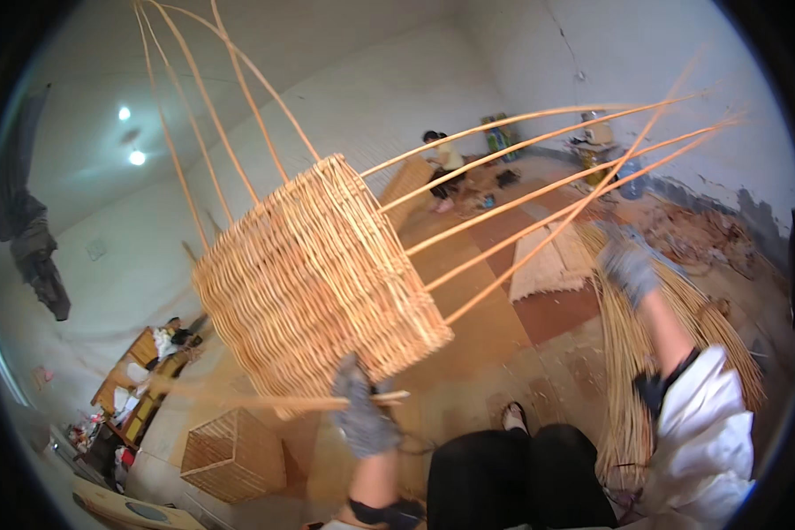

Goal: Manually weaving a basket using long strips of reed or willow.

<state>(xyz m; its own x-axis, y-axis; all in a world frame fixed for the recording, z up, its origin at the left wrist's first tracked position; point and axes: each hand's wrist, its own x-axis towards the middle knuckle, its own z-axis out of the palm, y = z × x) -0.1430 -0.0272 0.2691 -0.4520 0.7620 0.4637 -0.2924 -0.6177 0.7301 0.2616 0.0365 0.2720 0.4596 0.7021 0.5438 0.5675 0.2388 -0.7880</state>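
Your left hand (362,415), in a grey knit glove, is closed around pale tan slender rods (300,403) at the lower edge of a tan, box-shaped woven wicker piece (314,274). That piece is tilted, up in front of you and left of your knees, with long bare stakes (503,155) fanning from its upper and right edges. Your right hand (629,267), gloved in grey too, is at the top of a long bundle of straw-coloured rods (623,380) on the floor; blur hides whether it grasps any. A brown wicker box (234,455) stands on the floor at lower left.
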